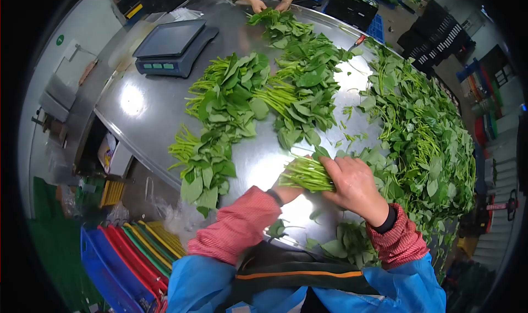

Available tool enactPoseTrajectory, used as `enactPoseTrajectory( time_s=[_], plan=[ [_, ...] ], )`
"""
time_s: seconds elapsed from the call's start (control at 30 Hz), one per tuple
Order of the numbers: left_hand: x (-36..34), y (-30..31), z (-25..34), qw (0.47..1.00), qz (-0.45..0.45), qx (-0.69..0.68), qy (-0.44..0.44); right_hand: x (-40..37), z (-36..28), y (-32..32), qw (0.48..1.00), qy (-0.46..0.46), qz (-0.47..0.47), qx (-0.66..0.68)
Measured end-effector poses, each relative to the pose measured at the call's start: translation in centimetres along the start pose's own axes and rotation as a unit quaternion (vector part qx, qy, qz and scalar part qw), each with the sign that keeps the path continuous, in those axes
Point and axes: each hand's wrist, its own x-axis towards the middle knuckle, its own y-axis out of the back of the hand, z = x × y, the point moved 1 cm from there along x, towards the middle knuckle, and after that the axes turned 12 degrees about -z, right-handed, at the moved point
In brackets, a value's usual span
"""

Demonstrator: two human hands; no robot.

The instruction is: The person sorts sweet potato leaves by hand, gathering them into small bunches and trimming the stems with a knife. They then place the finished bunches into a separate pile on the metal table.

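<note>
Near the front of the metal table (247, 153), my right hand (355, 186) is wrapped round a bunch of green stems (308, 174), its leaves mostly hidden by the hand. My left hand (289, 191) is at the cut ends of the same bunch, partly covered by the stems, its fingers mostly hidden. Several leafy bunches (225, 98) lie in a row to the left, and another row of bunches (313, 76) lies beyond my hands. A large loose heap of leafy greens (423, 131) covers the right side of the table.
A scale (176, 45) stands at the back left. Across the table are another person's hands (269, 6) at some greens. A red-handled tool (357, 41) lies near the far edge. Stacked coloured crates (126, 258) stand at lower left; a black crate (352, 8) is at the back.
</note>
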Motion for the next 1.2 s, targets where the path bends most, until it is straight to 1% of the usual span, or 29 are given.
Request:
enactPoseTrajectory(
  time_s=[0.03, 0.07, 0.1, 0.17, 0.23, 0.3, 0.33, 0.37, 0.4, 0.43, 0.47, 0.5, 0.53, 0.57, 0.6, 0.63, 0.67, 0.7, 0.73, 0.77, 0.83, 0.9, 0.93, 0.97, 1.0, 1.03, 1.1, 1.17, 1.2],
  plan=[
    [1.6, -0.1, 0.3, 0.984, 0.052, 0.162, -0.049, 0.8, 0.0, 0.0, 1.0, -0.01, 0.012, 0.008],
    [3.2, -0.3, 0.6, 0.935, 0.129, 0.322, -0.08, 1.8, -0.3, 0.2, 1.0, -0.012, 0.012, 0.012],
    [4.2, -1.0, -1.3, 0.956, 0.072, 0.278, -0.053, 3.0, -0.6, 0.5, 1.0, -0.017, 0.013, 0.016],
    [4.0, -1.7, -0.7, 0.974, 0.13, 0.183, -0.023, 5.4, -1.3, 0.7, 0.998, -0.025, 0.043, 0.024],
    [3.7, -3.7, 1.8, 0.985, 0.152, 0.076, -0.008, 8.1, -0.9, -1.9, 0.994, 0.0, 0.105, 0.03],
    [3.0, -3.9, 5.7, 0.999, 0.026, 0.023, -0.026, 11.7, -0.1, -6.2, 0.995, -0.032, 0.091, 0.018],
    [2.1, -5.0, 5.4, 0.996, -0.009, 0.075, -0.05, 13.5, 0.5, -8.6, 0.996, -0.056, 0.075, 0.005],
    [1.1, -6.1, 5.1, 0.988, -0.041, 0.126, -0.077, 14.6, 1.1, -10.2, 0.994, -0.086, 0.009, -0.062],
    [0.0, -7.3, 4.8, 0.976, -0.07, 0.174, -0.107, 15.8, 2.1, -12.7, 0.989, -0.114, -0.056, -0.08],
    [-1.4, -8.5, 3.8, 0.977, -0.116, 0.147, -0.097, 16.8, 2.9, -14.8, 0.977, -0.134, -0.129, -0.107],
    [-3.1, -10.5, 1.5, 0.973, -0.098, 0.17, -0.119, 17.2, 3.1, -15.7, 0.977, -0.133, -0.132, -0.104],
    [-2.9, -10.0, 2.5, 0.977, -0.132, 0.142, -0.089, 16.9, 2.5, -14.7, 0.981, -0.137, -0.122, -0.07],
    [-3.4, -9.1, 4.5, 0.978, -0.164, 0.113, -0.054, 15.9, 1.9, -13.1, 0.991, -0.108, -0.055, -0.058],
    [-3.6, -8.8, 5.6, 0.977, -0.198, 0.084, -0.017, 14.5, 1.4, -11.6, 0.996, -0.078, 0.011, -0.044],
    [-4.1, -9.2, 4.8, 0.982, -0.162, 0.096, -0.011, 12.8, 1.1, -10.0, 0.996, -0.045, 0.07, 0.01],
    [-4.1, -9.3, 4.9, 0.983, -0.153, 0.103, -0.009, 10.9, 1.2, -8.6, 0.99, -0.009, 0.129, 0.061],
    [-3.9, -9.3, 5.1, 0.984, -0.141, 0.11, -0.007, 9.0, 1.5, -7.9, 0.98, 0.004, 0.17, 0.101],
    [-3.6, -9.2, 5.5, 0.985, -0.128, 0.118, -0.004, 6.9, 2.5, -7.3, 0.98, -0.017, 0.168, 0.106],
    [-3.5, -9.3, 6.1, 0.987, -0.109, 0.116, -0.023, 4.5, 3.7, -6.7, 0.979, -0.037, 0.168, 0.111],
    [-3.4, -9.6, 6.0, 0.992, -0.091, 0.089, -0.001, 1.9, 5.0, -6.2, 0.977, -0.057, 0.168, 0.117],
    [-3.3, -10.0, 6.5, 0.996, -0.069, 0.043, 0.02, -4.8, 9.6, -4.8, 0.972, -0.115, 0.203, 0.037],
    [-3.1, -10.6, 7.1, 0.996, -0.052, 0.032, 0.062, -11.5, 15.6, -3.7, 0.96, -0.234, 0.156, -0.004],
    [-2.9, -11.0, 7.2, 0.995, -0.041, 0.026, 0.083, -15.7, 17.6, -1.0, 0.949, -0.284, 0.138, -0.02],
    [-2.8, -11.6, 6.9, 0.994, -0.044, 0.008, 0.103, -19.3, 19.7, 0.9, 0.919, -0.371, 0.131, -0.017],
    [-2.8, -12.3, 6.5, 0.991, -0.046, -0.01, 0.123, -23.2, 22.2, 1.6, 0.892, -0.406, 0.187, -0.064],
    [-2.5, -13.1, 6.4, 0.988, -0.047, -0.028, 0.146, -27.4, 25.0, 2.9, 0.878, -0.437, 0.181, -0.081],
    [-1.4, -14.6, 8.6, 0.99, -0.029, 0.015, 0.137, -35.1, 30.6, 5.0, 0.839, -0.498, 0.205, -0.077],
    [0.1, -16.5, 10.7, 0.989, -0.024, 0.038, 0.143, -41.7, 35.8, 7.2, 0.784, -0.573, 0.225, -0.086],
    [0.6, -17.6, 9.5, 0.99, -0.026, -0.01, 0.14, -44.7, 38.1, 8.3, 0.768, -0.594, 0.224, -0.09]
  ],
)
